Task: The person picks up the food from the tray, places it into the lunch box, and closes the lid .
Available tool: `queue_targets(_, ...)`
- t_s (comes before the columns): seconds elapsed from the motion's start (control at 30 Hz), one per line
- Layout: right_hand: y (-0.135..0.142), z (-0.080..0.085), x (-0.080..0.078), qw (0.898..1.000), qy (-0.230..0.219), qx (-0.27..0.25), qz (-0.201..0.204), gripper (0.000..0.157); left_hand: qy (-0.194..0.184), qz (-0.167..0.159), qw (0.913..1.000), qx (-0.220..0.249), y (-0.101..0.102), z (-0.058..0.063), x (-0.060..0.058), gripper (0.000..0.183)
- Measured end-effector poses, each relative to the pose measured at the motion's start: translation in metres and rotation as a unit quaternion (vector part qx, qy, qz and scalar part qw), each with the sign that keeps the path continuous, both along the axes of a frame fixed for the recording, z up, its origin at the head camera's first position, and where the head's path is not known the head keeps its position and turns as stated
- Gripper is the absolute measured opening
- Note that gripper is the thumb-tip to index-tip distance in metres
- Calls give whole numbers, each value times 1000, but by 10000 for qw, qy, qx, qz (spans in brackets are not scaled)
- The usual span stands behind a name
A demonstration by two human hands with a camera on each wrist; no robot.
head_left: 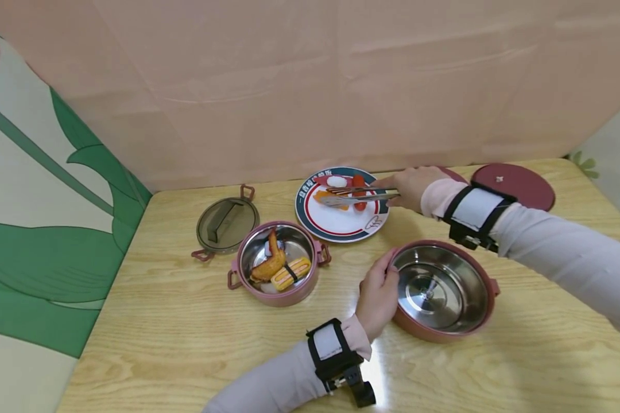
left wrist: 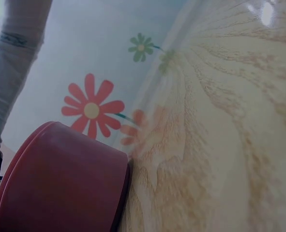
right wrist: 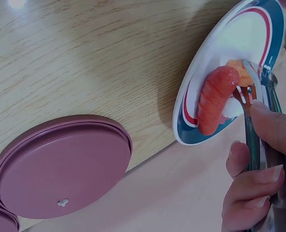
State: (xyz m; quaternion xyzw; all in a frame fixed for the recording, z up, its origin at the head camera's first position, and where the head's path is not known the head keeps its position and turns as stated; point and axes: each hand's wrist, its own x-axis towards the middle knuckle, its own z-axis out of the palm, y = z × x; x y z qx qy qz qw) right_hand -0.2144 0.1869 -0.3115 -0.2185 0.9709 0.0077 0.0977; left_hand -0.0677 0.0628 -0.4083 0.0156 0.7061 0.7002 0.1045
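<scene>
My right hand holds metal tongs over a white plate with a blue and red rim. The tongs' tips are at an orange piece of food; whether they pinch it I cannot tell. Beside it lies a scored red sausage, and behind is a red and white item. My left hand grips the left rim of a wide pink pot with a bare steel inside. In the left wrist view only the outer wall of that pot shows, not the fingers.
Left of the wide pot stands a smaller pink pot holding a chicken wing and a yellow banded roll. A glass lid lies behind it. Dark pink round lids lie at the back right, by the wall.
</scene>
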Motion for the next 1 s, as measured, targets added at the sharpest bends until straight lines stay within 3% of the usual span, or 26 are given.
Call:
queue_targets(0.57,4,1,1,9999,88,-41,98,49,-379,487,9970,463,-28,1,-11,42)
queue_targets(1.0,9,6,4,9999,38,-154,69,49,203,825,9961,228,-53,2,-18,45)
